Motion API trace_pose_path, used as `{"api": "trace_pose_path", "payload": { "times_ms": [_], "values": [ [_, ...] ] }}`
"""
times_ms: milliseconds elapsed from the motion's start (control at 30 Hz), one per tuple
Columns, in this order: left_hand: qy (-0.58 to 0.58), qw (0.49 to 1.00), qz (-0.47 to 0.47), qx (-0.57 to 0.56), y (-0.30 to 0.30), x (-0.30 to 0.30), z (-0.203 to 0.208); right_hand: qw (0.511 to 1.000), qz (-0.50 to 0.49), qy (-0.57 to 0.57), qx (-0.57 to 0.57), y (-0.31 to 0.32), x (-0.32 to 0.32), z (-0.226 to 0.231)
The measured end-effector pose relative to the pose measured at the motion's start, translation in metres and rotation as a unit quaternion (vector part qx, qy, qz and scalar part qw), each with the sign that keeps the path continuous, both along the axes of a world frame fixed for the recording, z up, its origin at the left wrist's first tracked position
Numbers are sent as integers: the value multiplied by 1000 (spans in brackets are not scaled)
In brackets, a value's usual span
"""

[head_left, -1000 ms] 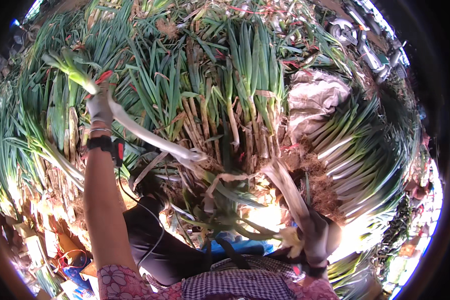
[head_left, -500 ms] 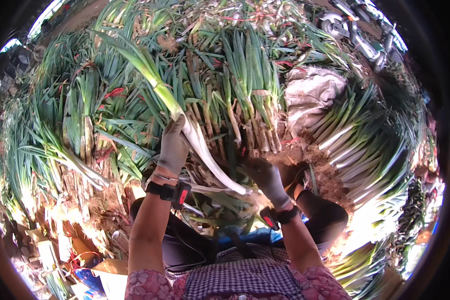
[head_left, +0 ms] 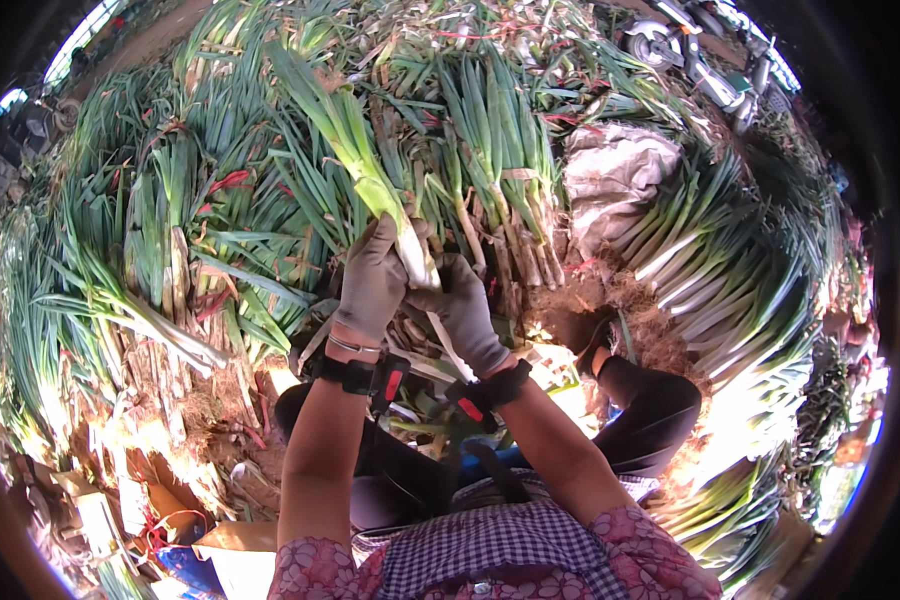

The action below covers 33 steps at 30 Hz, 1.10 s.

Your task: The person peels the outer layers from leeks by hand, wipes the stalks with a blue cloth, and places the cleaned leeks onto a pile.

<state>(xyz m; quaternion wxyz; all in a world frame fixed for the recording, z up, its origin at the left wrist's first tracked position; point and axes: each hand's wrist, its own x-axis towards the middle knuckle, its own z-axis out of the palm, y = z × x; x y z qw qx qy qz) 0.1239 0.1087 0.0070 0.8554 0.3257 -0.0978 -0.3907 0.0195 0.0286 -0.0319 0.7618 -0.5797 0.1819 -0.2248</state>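
So both hands are on one long green-and-white leek (head_left: 378,195), right in front of the body and about mid-view. The left hand (head_left: 372,285) in a thin greyish glove is wrapped round the pale shank, just below where the green leaves start. The right hand (head_left: 468,318), same kind of glove, has a narrow grip a bit lower, thumb and fingers closed on the white part. The leek tilts, leafy top up and to the left. A thin pale strip pokes out below the right hand, but it's kinda cluttered there, so I can't say if it's the same stalk.

Behind it there's a row of upright dark-green leek bunches (head_left: 495,130), with a crumpled beige cloth sack (head_left: 620,180) just beside them. Over on the right, a fanned pile of white-stemmed leeks (head_left: 705,275) lies with brown roots (head_left: 660,350) facing the person.
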Motion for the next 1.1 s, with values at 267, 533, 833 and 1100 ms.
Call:
{"api": "trace_pose_path", "payload": {
  "times_ms": [267,533,833,1100],
  "values": [
    [-19,999,37,12,14,2,-5,998,-24,-8,-55,21,-9,20],
    [-1,993,119,18,22,5,1,998,-45,-21,45,6,-48,36],
    [-6,960,279,31,50,37,5,943,122,276,-139,-51,-142,-23],
    [-12,960,271,72,45,12,10,853,92,256,-445,-42,-133,-35]
  ]
}}
